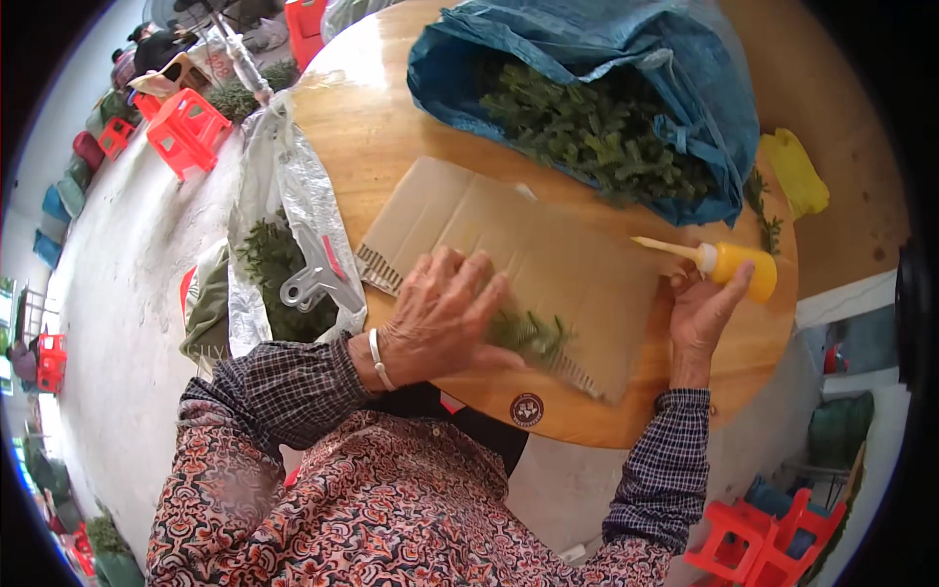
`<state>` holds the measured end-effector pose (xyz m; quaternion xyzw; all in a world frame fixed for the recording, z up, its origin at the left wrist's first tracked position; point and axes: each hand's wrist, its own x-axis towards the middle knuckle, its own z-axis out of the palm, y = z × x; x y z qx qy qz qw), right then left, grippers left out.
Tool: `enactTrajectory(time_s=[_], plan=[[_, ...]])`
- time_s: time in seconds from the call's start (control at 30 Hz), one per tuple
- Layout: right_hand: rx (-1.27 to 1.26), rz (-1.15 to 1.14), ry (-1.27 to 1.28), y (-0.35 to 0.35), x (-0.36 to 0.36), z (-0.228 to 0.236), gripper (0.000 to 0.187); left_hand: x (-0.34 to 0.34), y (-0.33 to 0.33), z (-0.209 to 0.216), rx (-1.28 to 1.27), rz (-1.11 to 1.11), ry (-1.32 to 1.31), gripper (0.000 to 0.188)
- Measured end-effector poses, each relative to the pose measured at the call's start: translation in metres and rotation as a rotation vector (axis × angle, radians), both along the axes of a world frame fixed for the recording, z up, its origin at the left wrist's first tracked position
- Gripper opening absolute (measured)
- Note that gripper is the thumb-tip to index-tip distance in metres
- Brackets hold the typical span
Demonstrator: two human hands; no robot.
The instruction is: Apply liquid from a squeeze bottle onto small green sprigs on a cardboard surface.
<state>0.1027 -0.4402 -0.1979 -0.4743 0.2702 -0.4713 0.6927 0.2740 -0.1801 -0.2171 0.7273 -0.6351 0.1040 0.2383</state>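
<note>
A flat brown cardboard sheet lies on the round wooden table in front of me. My left hand, with a pale bracelet at the wrist, is palm down over its left part. The fingers are bent and the thumb stands apart from them. Beside the thumb and forefinger, a small green fir-like sprig rests over the cardboard, blurred. Off the cardboard's right edge, my right hand is closed around a yellow squeeze bottle. The bottle lies tilted nearly level, its long pointed nozzle directed left over the sheet.
A blue woven sack full of green sprigs lies open on the far side of the table. Left of the table hangs a silvery bag with a large metal clip. Red stools stand on the floor.
</note>
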Motion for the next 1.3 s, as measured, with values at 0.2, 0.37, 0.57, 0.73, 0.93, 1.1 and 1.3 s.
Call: enactTrajectory(time_s=[0.2,0.37,0.57,0.73,0.93,1.1,1.3], plan=[[0.035,-0.009,-0.075,0.008,-0.002,0.005,0.046,0.065,-0.046,0.018,-0.026,-0.035,0.093,0.030],[0.030,-0.011,-0.094,0.009,0.005,0.010,0.044,0.137,-0.108,0.006,-0.151,0.012,-0.076,0.014],[-0.009,-0.039,-0.079,0.004,0.013,0.009,0.044,0.155,-0.139,-0.014,-0.006,0.150,-0.222,0.019],[-0.033,-0.042,-0.089,0.003,0.023,0.009,0.043,0.171,-0.126,0.003,-0.208,0.078,0.239,0.017],[-0.041,-0.078,-0.063,0.009,0.017,0.008,0.041,0.124,-0.051,0.038,-0.107,-0.032,0.837,0.018],[-0.082,-0.077,-0.055,0.007,0.014,-0.002,0.041,0.083,-0.020,0.004,0.071,-0.160,1.208,0.019],[-0.075,-0.109,-0.060,0.013,0.004,-0.015,0.043,0.059,-0.015,-0.014,-0.015,-0.223,0.394,0.018]])
